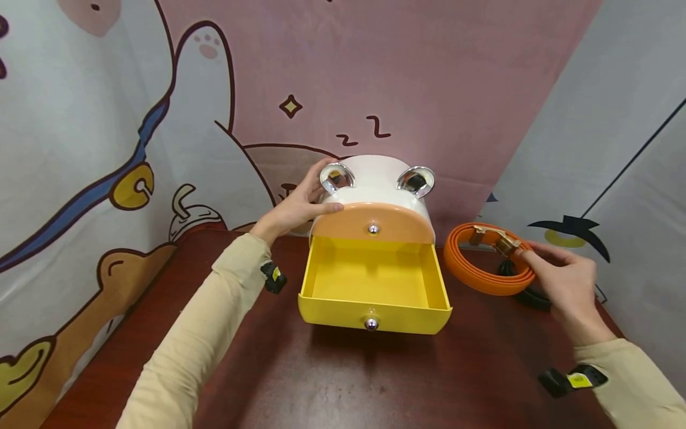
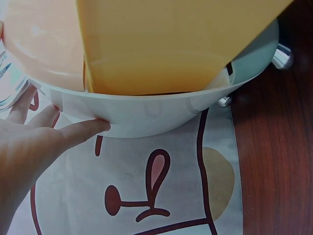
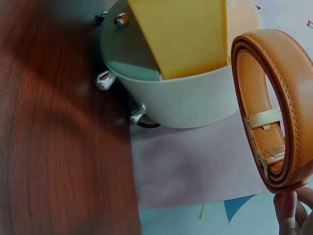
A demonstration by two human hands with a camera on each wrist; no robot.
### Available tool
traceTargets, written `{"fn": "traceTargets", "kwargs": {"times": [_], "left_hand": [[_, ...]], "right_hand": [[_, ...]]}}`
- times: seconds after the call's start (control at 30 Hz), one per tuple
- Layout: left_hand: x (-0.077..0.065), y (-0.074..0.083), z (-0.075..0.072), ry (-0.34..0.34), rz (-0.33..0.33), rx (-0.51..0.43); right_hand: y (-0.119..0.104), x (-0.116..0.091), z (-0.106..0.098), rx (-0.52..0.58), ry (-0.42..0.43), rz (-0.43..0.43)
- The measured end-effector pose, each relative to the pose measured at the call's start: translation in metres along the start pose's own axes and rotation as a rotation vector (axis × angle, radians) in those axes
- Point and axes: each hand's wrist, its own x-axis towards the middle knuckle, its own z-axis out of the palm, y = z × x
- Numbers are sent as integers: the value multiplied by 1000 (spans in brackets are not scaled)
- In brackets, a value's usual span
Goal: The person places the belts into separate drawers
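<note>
Your right hand [image 1: 569, 280] pinches the coiled orange belt [image 1: 485, 285], its long axis running left from that pinch toward the yellow drawer [image 1: 332, 313]; your outspread left hand [image 1: 300, 202] touches the white cabinet [image 1: 375, 179]. Only the right wrist view shows edge stitching [image 3: 289, 98].

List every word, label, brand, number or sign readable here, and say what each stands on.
"Z" (larger), on the pink printed fabric backdrop.
"Z" (smaller), lower left of it, same backdrop.
Yellow labels on the two black wrist-worn devices: too small to read.
No lettering can be made out on the coiled orange belt or the yellow rectangular drawer.
</note>
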Motion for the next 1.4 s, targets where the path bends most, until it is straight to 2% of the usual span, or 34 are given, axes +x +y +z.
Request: {"fn": "traceTargets", "kwargs": {"times": [0.13, 0.27, 0.6, 0.83, 1.0, 1.4], "left_hand": [[6, -11, -2, 2, 10, 0], [11, -21, -4, 8, 22, 7], [10, -24, -5, 27, 15, 9], [10, -25, -4, 34, 19, 11], [9, -24, -4, 34, 16, 8], [11, -24, -4, 28, 23, -10]], "right_hand": [[-5, -3, 0, -10, -8, -42], [-11, -6, -1, 4, -27, -48], [-22, -14, 6, 199, -106, -85], [-25, -22, 12, 88, -123, -152], [-26, -26, 16, 5, -132, -170], [-31, -34, 28, -57, -156, -171]]}}
